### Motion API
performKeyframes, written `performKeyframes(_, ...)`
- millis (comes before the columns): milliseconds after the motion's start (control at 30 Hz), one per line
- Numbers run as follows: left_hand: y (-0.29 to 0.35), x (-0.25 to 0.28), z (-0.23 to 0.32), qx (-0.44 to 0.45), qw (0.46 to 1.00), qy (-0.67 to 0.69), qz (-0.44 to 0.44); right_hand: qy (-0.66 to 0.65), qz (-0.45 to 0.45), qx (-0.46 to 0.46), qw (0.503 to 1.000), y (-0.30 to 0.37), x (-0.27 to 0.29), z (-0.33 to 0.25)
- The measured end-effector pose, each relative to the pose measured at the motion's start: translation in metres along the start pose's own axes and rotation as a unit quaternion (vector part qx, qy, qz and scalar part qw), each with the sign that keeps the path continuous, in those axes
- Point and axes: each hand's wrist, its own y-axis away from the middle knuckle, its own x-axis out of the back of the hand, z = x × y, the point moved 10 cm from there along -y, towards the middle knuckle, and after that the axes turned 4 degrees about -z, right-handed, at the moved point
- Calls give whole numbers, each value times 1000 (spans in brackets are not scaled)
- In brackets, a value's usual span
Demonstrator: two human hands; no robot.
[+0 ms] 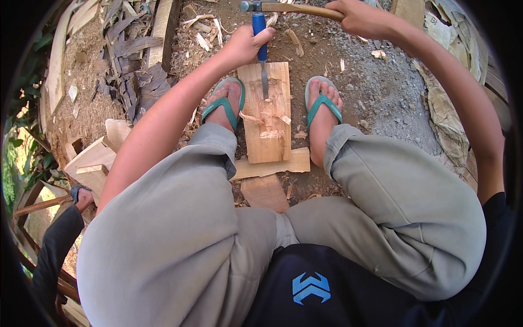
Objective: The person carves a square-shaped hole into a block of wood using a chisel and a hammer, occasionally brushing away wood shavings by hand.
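1. Pale rectangular wooden block (267, 124): on the ground between the person's feet, near end overlapping a flat pale wood strip (299, 160). Can't tell how much weight the strip takes.
2. Left hand (244, 47): fingers closed around the blue-handled metal chisel (262, 53), thumb across the handle. Blade tip is down in the block's rough hollow, chisel near upright.
3. Right hand (360, 19): fingers wrapped around the end of the wooden-handled metal hammer (297, 8). Hammer head is at the chisel's butt; can't tell if touching.
4. Feet in teal-strapped flip-flops flank the block, left one right beside its edge.
5. Done, by the look of it: a shallow, ragged hollow opened along the middle. Loose curled shavings (251, 117) lie on the block, more chips on the dirt.
6. Left, as a judgement: hollow floor is uneven and torn, edges not clean, so roughing looks partway. Near end and side margins look uncut. Final depth can't be read from this view.
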Motion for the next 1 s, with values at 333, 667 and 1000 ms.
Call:
performKeyframes(333, 39, 3, 34, -51, 998, 15, 45, -106, 143, 30, 984, 33, 54, 14)
performKeyframes(667, 11, 13, -2, 16, 1000, -2, 8, -64, 133, 47, 988, 27, 21, -25)
performKeyframes(1000, 7, 7, -5, -8, 1000, 15, 11, -100, 184, 55, 976, -2, -6, 8)
